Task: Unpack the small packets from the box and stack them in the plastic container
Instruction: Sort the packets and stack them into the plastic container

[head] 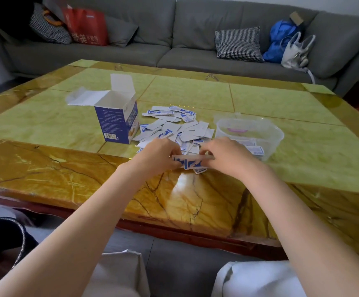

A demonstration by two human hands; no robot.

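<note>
A blue and white box (115,123) stands upright on the table with its top flaps open. Right of it lies a loose pile of several small white and blue packets (174,125). My left hand (159,154) and my right hand (223,154) grip a bundle of packets (192,162) between them, one at each end, just in front of the pile. A clear plastic container (249,133) sits to the right, touching my right hand's far side. A few packets (255,150) lie inside it near its front wall.
The yellow-green marble table (78,168) has a dark red front edge near my knees. A grey sofa (174,28) runs behind it with a red bag (86,26), a checked cushion (238,43), and blue and white bags (287,46).
</note>
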